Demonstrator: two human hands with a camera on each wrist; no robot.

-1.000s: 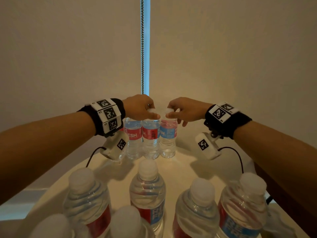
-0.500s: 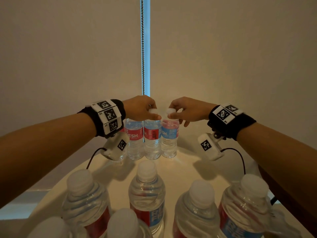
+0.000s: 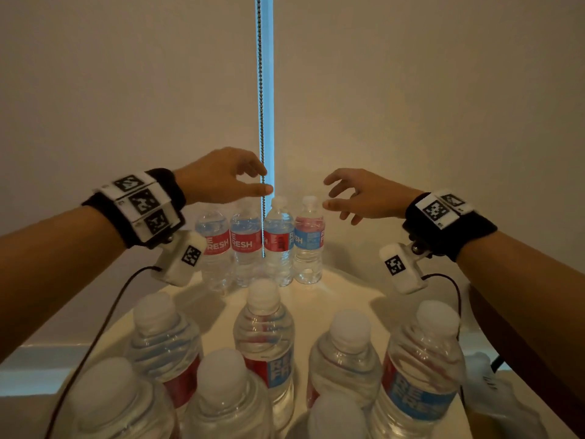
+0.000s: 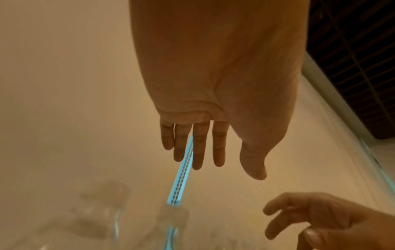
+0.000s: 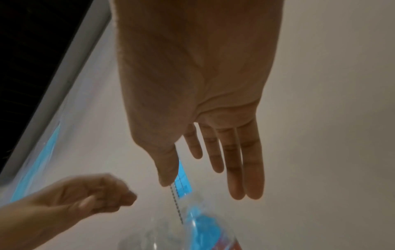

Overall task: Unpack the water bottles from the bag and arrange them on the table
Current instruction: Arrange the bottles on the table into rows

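Both hands have lifted off the caps of the far bottles since half a second ago and now hang above them, holding nothing.

Left hand (image 3: 221, 177): raised over the left part of the far row, thumb and fingers loosely extended (the left wrist view shows the fingers (image 4: 198, 145) nearly straight), gripping nothing.

Right hand (image 3: 364, 193): raised just right of the far row, fingers spread and slack, palm down, also gripping nothing.

Far row of bottles (image 3: 261, 245): four small water bottles, upright, side by side and touching, at the far edge of the table (image 3: 345, 293). Red and blue labels, white caps. The rightmost bottle (image 3: 308, 242) shows mostly blue label; the three to its left show red.

Near cluster of bottles (image 3: 266, 337): seven at least, upright, close to the viewer, blurred, standing apart from the far row with bare tabletop between.

Bead chain (image 3: 261, 90): hangs down in front of a bright blue vertical gap between two pale blinds, its lower end falling among the far row.

Wrist bands (image 3: 142, 201): black, with white marker tiles, on both wrists; a white camera block with a black cable hangs under each.

Bag: not seen in any view.
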